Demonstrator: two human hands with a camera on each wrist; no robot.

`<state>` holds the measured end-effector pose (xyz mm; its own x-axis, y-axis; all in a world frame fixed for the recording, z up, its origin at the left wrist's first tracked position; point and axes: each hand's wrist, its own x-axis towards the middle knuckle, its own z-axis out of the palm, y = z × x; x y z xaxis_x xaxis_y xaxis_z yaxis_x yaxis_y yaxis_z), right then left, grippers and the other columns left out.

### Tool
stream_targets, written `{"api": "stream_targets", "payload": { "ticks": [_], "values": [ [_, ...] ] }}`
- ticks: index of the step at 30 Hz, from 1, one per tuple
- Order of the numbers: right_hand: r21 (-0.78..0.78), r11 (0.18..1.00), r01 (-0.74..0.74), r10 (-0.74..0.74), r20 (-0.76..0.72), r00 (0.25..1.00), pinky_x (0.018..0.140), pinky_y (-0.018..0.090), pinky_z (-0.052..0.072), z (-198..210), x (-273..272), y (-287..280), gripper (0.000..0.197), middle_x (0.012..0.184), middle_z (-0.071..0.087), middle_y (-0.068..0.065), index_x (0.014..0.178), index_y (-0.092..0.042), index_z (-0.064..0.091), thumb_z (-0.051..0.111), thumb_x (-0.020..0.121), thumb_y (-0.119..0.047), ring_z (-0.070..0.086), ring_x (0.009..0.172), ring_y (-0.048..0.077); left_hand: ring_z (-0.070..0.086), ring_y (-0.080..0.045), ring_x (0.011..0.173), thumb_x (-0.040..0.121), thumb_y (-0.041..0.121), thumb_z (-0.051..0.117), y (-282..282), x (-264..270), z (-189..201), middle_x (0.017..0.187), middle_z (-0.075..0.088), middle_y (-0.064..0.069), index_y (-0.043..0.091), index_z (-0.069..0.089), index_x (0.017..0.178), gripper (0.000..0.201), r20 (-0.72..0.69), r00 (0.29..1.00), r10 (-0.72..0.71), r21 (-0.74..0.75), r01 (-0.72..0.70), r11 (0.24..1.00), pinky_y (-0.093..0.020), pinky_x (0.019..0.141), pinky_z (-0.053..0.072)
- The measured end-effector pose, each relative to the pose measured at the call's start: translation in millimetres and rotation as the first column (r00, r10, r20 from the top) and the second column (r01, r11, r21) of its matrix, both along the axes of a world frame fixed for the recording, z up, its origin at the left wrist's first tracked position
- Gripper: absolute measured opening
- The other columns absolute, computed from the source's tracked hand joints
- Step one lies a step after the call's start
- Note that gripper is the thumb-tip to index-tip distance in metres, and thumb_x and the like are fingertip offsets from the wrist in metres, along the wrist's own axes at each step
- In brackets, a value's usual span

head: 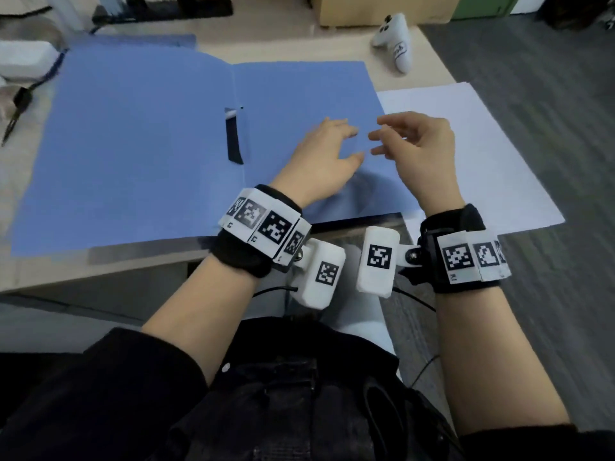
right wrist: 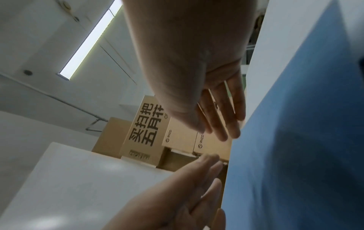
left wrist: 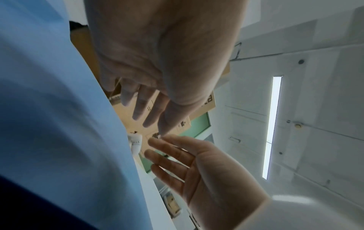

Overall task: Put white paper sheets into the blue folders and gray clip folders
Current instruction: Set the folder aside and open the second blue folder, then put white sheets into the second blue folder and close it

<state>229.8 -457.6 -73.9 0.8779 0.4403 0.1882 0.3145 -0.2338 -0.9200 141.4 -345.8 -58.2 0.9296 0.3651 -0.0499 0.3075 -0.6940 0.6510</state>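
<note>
A blue folder (head: pixel 139 154) lies open on the table, with a black clip (head: pixel 234 134) at its spine. White paper sheets (head: pixel 472 154) lie to its right, partly under its edge. My left hand (head: pixel 352 144) hovers over the folder's right half, fingers spread and straight, holding nothing. Beside it, my right hand (head: pixel 379 134) hangs above the folder's right edge with relaxed fingers, also holding nothing. The left wrist view shows the left hand (left wrist: pixel 151 121), the right hand (left wrist: pixel 177 158) and the folder (left wrist: pixel 49 109). The right wrist view shows the right hand (right wrist: pixel 214 132), the left hand (right wrist: pixel 197 179), the folder (right wrist: pixel 295 140) and the paper (right wrist: pixel 78 179).
A white controller (head: pixel 396 38) lies at the back right of the table, near a cardboard box (head: pixel 366 8). A black-handled tool (head: pixel 16 108) and a white object (head: pixel 23 58) sit at the left edge. Grey floor lies to the right.
</note>
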Motion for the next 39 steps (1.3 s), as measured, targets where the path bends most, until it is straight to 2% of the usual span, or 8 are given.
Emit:
{"api": "stream_targets", "payload": {
  "ticks": [7,15,18,21,23,27,33,39],
  "values": [
    [-0.252,0.909,0.331,-0.293,0.177,0.94,0.089,0.027,0.048,-20,42,-60,0.03,0.112,0.069,0.007,0.11,-0.009,0.067,0.056,0.084,-0.017,0.064,0.102,0.022,0.04,-0.02,0.135,0.095,0.022,0.05,-40,53,-5,0.143,0.047,-0.005,0.01,0.049,0.134,0.041,-0.049,0.984,-0.17,-0.046,0.168,0.985,-0.025,0.107,0.027],
    [-0.655,0.632,0.414,-0.357,0.228,0.906,0.111,0.056,0.026,-36,69,-102,0.059,0.142,0.042,0.018,0.128,-0.001,0.046,0.065,0.081,-0.031,0.027,0.138,0.038,0.043,-0.019,0.132,0.093,0.023,0.05,-69,96,-20,0.14,0.049,-0.004,0.011,0.053,0.13,0.038,-0.111,0.968,-0.227,-0.039,0.224,0.974,-0.028,0.108,0.033],
    [-0.711,0.568,0.415,-0.413,0.19,0.891,0.111,0.058,0.018,-39,73,-109,0.077,0.147,0.034,0.017,0.135,0.0,0.035,0.065,0.08,-0.044,0.021,0.141,0.036,0.051,-0.025,0.109,0.091,0.021,0.052,-73,108,-26,0.115,0.059,-0.006,0.019,0.06,0.111,0.022,-0.144,0.966,-0.216,-0.029,0.214,0.976,-0.026,0.092,0.038],
    [-0.683,0.584,0.439,-0.439,0.189,0.878,0.105,0.05,0.029,-40,75,-112,0.073,0.136,0.04,0.02,0.125,0.002,0.041,0.067,0.078,-0.046,0.032,0.13,0.036,0.037,-0.019,0.085,0.087,0.015,0.051,-72,113,-33,0.089,0.044,-0.002,0.015,0.038,0.083,0.014,-0.139,0.973,-0.182,0.011,0.186,0.983,-0.025,0.074,0.029],
    [-0.663,0.602,0.445,-0.448,0.181,0.875,0.1,0.047,0.032,-40,76,-113,0.07,0.134,0.038,0.019,0.12,0.003,0.044,0.069,0.077,-0.046,0.032,0.127,0.036,0.038,-0.018,0.082,0.086,0.013,0.05,-71,114,-35,0.085,0.046,-0.001,0.005,0.041,0.08,0.013,-0.125,0.979,-0.159,0.038,0.165,0.986,-0.026,0.074,0.032],
    [-0.633,0.611,0.474,-0.463,0.199,0.863,0.096,0.044,0.036,-40,77,-113,0.072,0.133,0.037,0.018,0.12,0.003,0.045,0.073,0.074,-0.045,0.032,0.125,0.035,0.04,-0.021,0.078,0.086,0.011,0.048,-73,114,-32,0.078,0.048,-0.003,0.025,0.058,0.082,0.017,-0.132,0.978,-0.161,0.059,0.17,0.984,-0.023,0.07,0.03],
    [-0.56,0.653,0.51,-0.434,0.276,0.858,0.092,0.039,0.038,-34,76,-116,0.051,0.13,0.044,0.015,0.123,-0.002,0.047,0.068,0.079,-0.018,0.038,0.122,0.032,0.059,-0.016,0.11,0.088,0.015,0.053,-67,111,-32,0.116,0.067,0.001,0.012,0.069,0.104,0.023,-0.087,0.984,-0.157,-0.061,0.152,0.987,-0.017,0.085,0.038],
    [-0.406,0.808,0.426,-0.34,0.267,0.901,0.077,0.03,0.043,-19,67,-112,0.022,0.106,0.067,0.011,0.105,-0.008,0.06,0.059,0.083,-0.012,0.061,0.098,0.029,0.06,-0.016,0.109,0.092,0.026,0.055,-62,114,-37,0.114,0.068,-0.003,0.011,0.068,0.109,0.026,-0.037,0.988,-0.147,-0.195,0.137,0.971,-0.024,0.096,0.044]
  ]
}}
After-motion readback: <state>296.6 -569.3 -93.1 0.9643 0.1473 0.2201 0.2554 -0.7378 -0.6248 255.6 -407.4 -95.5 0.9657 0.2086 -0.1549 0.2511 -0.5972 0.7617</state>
